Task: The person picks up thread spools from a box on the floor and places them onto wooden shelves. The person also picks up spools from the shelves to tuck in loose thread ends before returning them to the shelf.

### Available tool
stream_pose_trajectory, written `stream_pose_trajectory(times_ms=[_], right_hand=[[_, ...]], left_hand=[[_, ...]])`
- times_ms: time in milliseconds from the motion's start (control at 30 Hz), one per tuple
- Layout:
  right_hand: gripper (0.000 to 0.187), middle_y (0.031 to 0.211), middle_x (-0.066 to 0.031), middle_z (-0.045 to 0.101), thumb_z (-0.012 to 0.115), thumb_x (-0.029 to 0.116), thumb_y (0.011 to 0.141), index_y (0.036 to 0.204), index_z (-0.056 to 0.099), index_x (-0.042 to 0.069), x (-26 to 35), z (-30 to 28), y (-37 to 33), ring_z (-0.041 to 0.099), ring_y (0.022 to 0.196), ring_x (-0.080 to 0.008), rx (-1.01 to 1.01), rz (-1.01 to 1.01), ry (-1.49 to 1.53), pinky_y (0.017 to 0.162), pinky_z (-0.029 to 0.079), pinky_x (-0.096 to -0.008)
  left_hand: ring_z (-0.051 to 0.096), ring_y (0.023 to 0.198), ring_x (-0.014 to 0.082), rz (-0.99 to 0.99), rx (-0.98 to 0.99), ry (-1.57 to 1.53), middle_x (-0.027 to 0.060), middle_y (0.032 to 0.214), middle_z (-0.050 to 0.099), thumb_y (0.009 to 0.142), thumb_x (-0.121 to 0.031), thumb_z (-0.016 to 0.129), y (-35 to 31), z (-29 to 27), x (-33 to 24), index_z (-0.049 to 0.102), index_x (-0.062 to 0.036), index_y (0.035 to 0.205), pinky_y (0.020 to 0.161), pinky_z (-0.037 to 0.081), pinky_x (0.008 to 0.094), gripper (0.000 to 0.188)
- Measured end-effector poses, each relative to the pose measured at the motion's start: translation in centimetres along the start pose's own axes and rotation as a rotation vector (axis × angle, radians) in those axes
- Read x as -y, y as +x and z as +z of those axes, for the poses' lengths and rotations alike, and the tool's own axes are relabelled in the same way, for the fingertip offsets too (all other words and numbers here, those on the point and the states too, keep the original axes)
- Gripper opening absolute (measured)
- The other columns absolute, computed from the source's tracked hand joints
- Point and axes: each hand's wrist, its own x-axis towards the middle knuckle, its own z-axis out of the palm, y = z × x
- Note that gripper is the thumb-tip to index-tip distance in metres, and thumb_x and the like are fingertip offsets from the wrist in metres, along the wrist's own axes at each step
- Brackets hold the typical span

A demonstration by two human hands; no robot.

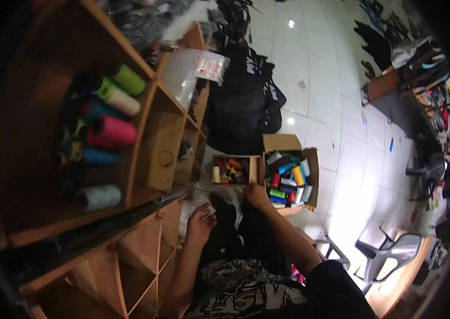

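Observation:
My right hand [257,196] is closed at the near right corner of a small wooden drawer [254,169], its fingers at the edge. Inside the drawer lie several thread spools, with a cream spool [216,174] at its left side. Touching or close against the drawer's right side is an open cardboard box [312,178] heaped with thread spools in many colours, among them a yellow spool [297,176]. Left of my legs, my left hand [200,223] is raised with curled fingers around something small and whitish, too small to name.
A wooden shelf unit [148,133] on the left holds more spools, including a pink spool [112,132] and a pale grey spool [100,197]. Black bags [243,101] lie beyond the drawer. Chairs [389,255] stand at the right, and a cluttered bench [411,111] lines the far right.

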Motion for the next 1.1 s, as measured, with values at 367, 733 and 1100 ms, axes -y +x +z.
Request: stream_pose_trajectory(times_ms=[367, 733, 1100], right_hand=[[0.022, 0.081, -0.0246, 0.062, 0.053, 0.021, 0.084, 0.089, 0.061, 0.0, -12.4, 6.9, 0.5, 0.061, 0.079, -0.0419, 0.15, 0.12, 0.021, 0.068, 0.048, -0.0497], [0.045, 0.109, -0.023, 0.054, 0.068, 0.018, 0.073, 0.112, 0.053, 0.002, -20.5, 21.1, 16.3, 0.056, 0.103, -0.0395, 0.156, 0.075, 0.135, 0.084, 0.049, -0.0453], [0.085, 0.133, -0.0262, 0.031, 0.072, 0.02, 0.072, 0.14, 0.024, 0.008, -22.2, 30.7, 21.1, 0.053, 0.107, -0.0436, 0.284, 0.399, 0.157, 0.086, 0.049, -0.0466]], left_hand=[[0.064, 0.078, 0.025, 0.086, -0.077, 1.139, 0.0128, 0.09, 0.062, 0.088, -0.015, 0.055, 21.9, -3.0, 6.0, 0.059, -0.0009, 0.108, 0.067, 0.051, 0.0347, 0.025], [0.056, 0.104, 0.039, 0.492, -0.154, 1.843, 0.0245, 0.114, 0.053, 0.082, -0.01, 0.057, 43.6, -7.5, 11.6, 0.055, 0.0063, 0.11, 0.085, 0.046, 0.0452, 0.032], [0.057, 0.103, 0.0403, 0.524, -0.18, 2.056, 0.0246, 0.13, 0.036, 0.076, -0.006, 0.065, 50.1, -10.6, 12.4, 0.036, 0.0048, 0.126, 0.084, 0.051, 0.0429, 0.058]])
